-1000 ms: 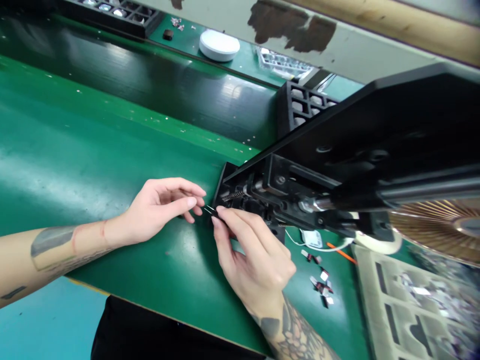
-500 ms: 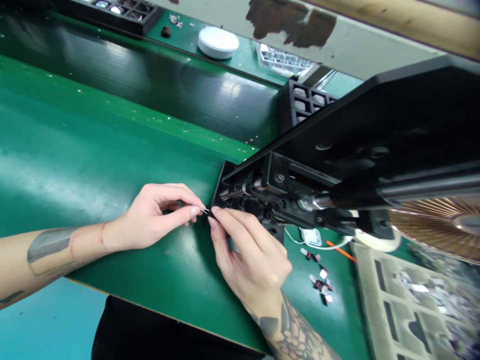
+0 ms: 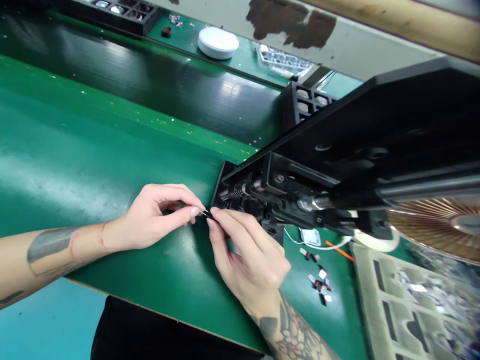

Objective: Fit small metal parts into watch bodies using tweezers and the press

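Note:
A small, thin dark piece with a pale edge (image 3: 206, 213) spans the gap between my fingertips. My left hand (image 3: 163, 215) pinches its left end between thumb and forefinger. From the other side my right hand (image 3: 249, 250) pinches the right end, its thumb and fingers covering most of it. What exactly the piece is, I cannot make out. Both hands are just in front of a black press-like machine (image 3: 275, 180) with a spring and a metal rod, above the green table (image 3: 112, 175).
Small red and silver pieces (image 3: 318, 285) lie right of my right hand, near an orange stick (image 3: 339, 251). A beige tray (image 3: 369, 300) stands at the lower right beside a fan (image 3: 431, 225). Farther back are a white round lid (image 3: 218, 43) and black compartment trays (image 3: 144, 25).
My right hand has shifted very slightly left. My left hand keeps its pinch, and little else differs.

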Available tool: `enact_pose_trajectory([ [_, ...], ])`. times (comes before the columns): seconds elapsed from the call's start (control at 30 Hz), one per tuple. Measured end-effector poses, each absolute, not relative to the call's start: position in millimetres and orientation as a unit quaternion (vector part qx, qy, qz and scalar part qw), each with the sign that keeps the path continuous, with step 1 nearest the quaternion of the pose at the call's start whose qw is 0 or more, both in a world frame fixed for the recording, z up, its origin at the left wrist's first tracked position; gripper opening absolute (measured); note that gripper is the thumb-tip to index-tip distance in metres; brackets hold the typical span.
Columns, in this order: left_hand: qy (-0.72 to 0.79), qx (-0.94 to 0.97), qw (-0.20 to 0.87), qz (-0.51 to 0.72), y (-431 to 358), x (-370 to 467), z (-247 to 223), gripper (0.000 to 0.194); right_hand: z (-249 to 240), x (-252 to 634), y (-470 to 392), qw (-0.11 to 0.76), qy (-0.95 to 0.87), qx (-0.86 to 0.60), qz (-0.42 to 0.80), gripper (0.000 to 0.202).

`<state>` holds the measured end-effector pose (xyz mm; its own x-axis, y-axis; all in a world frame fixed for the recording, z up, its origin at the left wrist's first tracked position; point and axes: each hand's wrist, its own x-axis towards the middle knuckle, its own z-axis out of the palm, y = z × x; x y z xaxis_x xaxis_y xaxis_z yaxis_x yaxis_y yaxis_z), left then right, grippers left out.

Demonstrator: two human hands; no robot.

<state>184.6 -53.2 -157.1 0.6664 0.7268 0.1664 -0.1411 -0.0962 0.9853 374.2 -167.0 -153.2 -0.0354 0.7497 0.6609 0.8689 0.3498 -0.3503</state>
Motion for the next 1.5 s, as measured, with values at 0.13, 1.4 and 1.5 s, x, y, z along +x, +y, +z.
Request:
enact_pose_trajectory([
  [0.13, 0.217, 0.662, 0.631, 0.340, -53.0, 184.1, -157.8, 0.012, -152.6, 373.8, -166.8, 0.403, -0.713, -0.568, -0.078, 0.029],
  [1.4, 0.204, 0.680, 0.617, 0.339, -51.7, 183.5, -157.3, 0.016, -148.7, 373.4, -166.6, 0.434, -0.697, -0.564, -0.085, 0.029],
  [1.5, 0.200, 0.678, 0.620, 0.341, -52.0, 183.4, -157.4, 0.016, -149.7, 373.5, -166.2, 0.424, -0.705, -0.563, -0.078, 0.028],
])
